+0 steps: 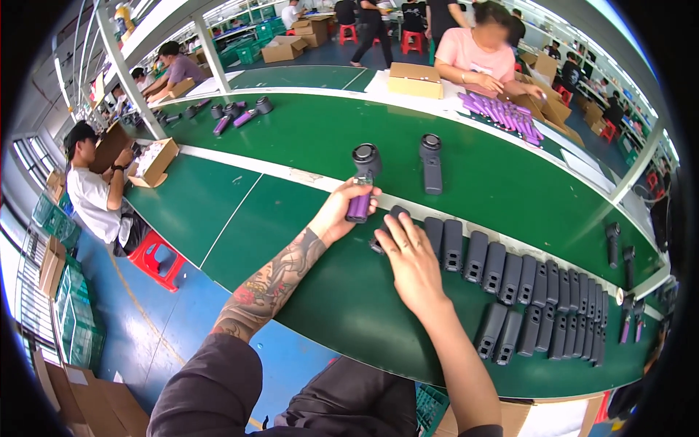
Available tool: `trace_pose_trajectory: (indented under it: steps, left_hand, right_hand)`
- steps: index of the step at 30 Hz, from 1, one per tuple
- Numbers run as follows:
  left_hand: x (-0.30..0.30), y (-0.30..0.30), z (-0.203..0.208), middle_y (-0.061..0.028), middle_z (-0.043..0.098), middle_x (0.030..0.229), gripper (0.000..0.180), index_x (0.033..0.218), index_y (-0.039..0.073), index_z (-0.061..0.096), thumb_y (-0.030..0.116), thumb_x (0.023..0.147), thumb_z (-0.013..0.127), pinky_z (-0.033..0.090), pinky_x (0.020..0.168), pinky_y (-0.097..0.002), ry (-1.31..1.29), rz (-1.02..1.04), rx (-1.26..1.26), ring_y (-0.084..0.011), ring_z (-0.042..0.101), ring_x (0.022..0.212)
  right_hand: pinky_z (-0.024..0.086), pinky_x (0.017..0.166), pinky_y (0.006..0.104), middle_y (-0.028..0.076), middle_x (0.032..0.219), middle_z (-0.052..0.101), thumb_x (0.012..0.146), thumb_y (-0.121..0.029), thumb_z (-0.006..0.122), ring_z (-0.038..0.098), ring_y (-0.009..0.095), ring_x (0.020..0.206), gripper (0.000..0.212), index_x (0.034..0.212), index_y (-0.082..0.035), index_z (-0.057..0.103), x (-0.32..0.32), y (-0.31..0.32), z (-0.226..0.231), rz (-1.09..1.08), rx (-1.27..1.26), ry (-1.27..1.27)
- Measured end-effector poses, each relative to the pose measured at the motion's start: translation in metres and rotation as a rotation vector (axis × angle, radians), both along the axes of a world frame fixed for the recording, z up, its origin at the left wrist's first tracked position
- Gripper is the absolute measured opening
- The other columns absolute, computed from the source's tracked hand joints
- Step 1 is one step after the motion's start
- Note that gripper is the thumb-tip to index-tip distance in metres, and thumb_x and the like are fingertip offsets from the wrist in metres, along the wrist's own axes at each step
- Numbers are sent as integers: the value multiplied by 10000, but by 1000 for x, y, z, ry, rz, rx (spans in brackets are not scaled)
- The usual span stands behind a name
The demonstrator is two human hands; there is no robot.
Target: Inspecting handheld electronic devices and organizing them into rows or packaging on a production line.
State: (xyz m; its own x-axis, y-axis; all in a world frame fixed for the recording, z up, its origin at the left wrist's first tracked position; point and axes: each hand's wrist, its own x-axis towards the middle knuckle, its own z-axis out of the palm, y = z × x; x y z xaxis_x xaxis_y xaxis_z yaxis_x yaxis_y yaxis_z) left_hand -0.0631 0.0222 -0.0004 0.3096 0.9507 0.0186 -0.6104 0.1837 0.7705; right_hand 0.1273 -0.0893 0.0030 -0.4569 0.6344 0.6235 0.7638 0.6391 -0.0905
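Currently a handheld device [366, 159] is in the left hand [341, 211], round dark head up and away from the fingers, purple lower part [357, 210] in the grip. Left hand closed around that purple part, fingers wrapped, thumb across it. Right hand [409, 264] just beside it, palm down, fingers long and slightly spread over a dark grey casing [378, 244]; casing mostly covered, so whether it is pinched or merely touched, cannot tell.

Right of the right hand: an upper row of grey casings [494, 266], side by side, running off to the right; nearer the body, a lower row of like casings [545, 329]. Both lie on the green workbench [331, 309] beneath the hands.

Beyond the hands, a pale rail [255, 169], then a green belt surface [510, 178]. On it, ahead of the right hand, one assembled dark device [431, 164]. Farther, ahead and right, a heap of purple pieces [502, 115] before a person in pink [477, 57]. Far left of the left hand, a person in white [93, 193] sits by an open carton [155, 163].
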Motion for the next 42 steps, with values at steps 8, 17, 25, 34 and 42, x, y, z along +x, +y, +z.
trace_pose_trajectory:
  steps: [8, 17, 25, 34, 42]
  left_hand:
    - [-12, -1, -4, -117, 672, 961, 253, 1177, 47, 506, 249, 1033, 558, 544, 627, -260, -83, 25, -33, -167, 636, 703]
    - [-11, -6, -4, -99, 673, 935, 325, 1192, 29, 518, 324, 1056, 526, 534, 616, -249, -86, 276, -34, -151, 625, 675]
    - [16, -36, 22, -93, 671, 979, 294, 1165, 42, 554, 315, 1063, 518, 547, 689, -249, 12, 123, 44, -149, 649, 767]
    - [42, -62, 18, -78, 623, 1229, 370, 1375, 57, 507, 281, 1082, 474, 509, 940, -288, -27, -76, 82, -140, 608, 1081]
    - [48, -71, 20, -77, 600, 1311, 396, 1449, 74, 469, 209, 1077, 485, 490, 992, -307, 82, -84, 139, -141, 581, 1155]
  right_hand:
    - [398, 1101, 470, 124, 1314, 584, 839, 7, 571, 496, 329, 1318, 392, 1228, -39, 574, -8, 56, 12, 70, -198, -215]
    - [504, 938, 446, 153, 1268, 607, 875, -31, 613, 624, 341, 1090, 378, 1250, -26, 561, -17, 41, 33, -118, -298, -184]
    - [548, 817, 419, 151, 1184, 623, 897, -87, 646, 669, 345, 952, 453, 1336, -86, 534, -8, 2, 28, -126, -346, 603]
    - [577, 769, 414, 142, 1234, 618, 863, -66, 684, 682, 323, 984, 541, 1376, -125, 520, -15, -2, 18, -199, -169, 625]
    - [596, 751, 409, 128, 1249, 611, 839, -67, 713, 686, 317, 977, 577, 1381, -130, 525, -18, -6, 22, -296, -121, 511]
